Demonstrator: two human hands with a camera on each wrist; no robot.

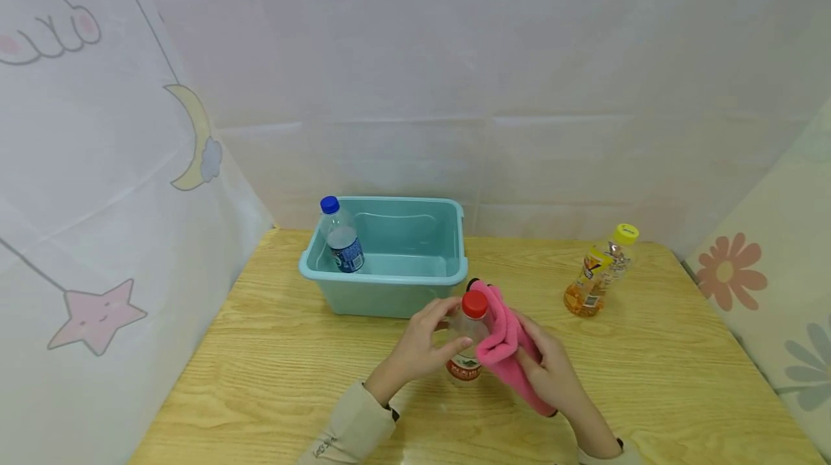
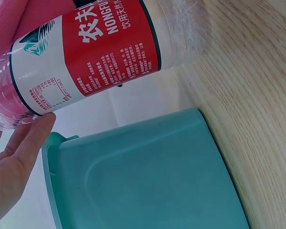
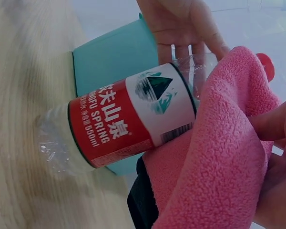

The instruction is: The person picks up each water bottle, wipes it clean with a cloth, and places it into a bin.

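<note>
A clear plastic water bottle (image 1: 464, 367) with a red cap and a red-and-white label stands upright on the table. My left hand (image 1: 415, 351) holds it near the shoulder, thumb in front and fingers behind, as the right wrist view shows. Bunched in my right hand (image 1: 550, 373) is a pink fleecy cloth (image 1: 503, 341) with dark edging. The cloth presses against the bottle's upper right side and hides part of it. Close up in the left wrist view, the bottle's label (image 2: 112, 52) faces the camera above my left fingers.
Behind the left hand sits a teal plastic bin (image 1: 389, 299), with a blue-capped bottle (image 1: 347, 252) leaning inside its left end. A yellow-capped bottle (image 1: 587, 292) with some orange liquid stands on the wooden table (image 1: 260, 378) at right. Patterned sheets hang behind and at both sides.
</note>
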